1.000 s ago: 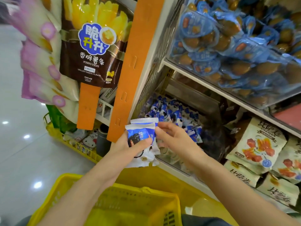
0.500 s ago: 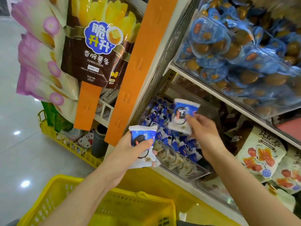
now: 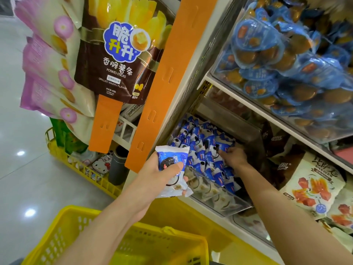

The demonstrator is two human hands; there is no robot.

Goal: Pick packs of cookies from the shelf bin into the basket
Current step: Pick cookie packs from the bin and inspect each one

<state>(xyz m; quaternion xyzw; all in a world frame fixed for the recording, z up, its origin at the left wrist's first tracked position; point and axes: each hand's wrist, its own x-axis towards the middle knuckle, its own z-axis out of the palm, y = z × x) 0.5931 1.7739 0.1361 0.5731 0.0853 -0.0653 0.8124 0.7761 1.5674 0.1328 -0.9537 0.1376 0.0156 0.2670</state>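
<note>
Head view: glossy pale floor (image 3: pixel 23 188), stocked shelf (image 3: pixel 246 102), yellow basket (image 3: pixel 47 240) below.

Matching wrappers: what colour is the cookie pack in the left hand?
The cookie pack is blue and white; head view.

The left hand (image 3: pixel 152 175) holds a few blue and white cookie packs (image 3: pixel 172 159) just in front of the clear shelf bin (image 3: pixel 219 197). The right hand (image 3: pixel 232 156) is down inside the bin, its fingers in the pile of packs (image 3: pixel 198 150). I cannot tell if they hold one. A yellow basket (image 3: pixel 63 234) sits below both arms.
</note>
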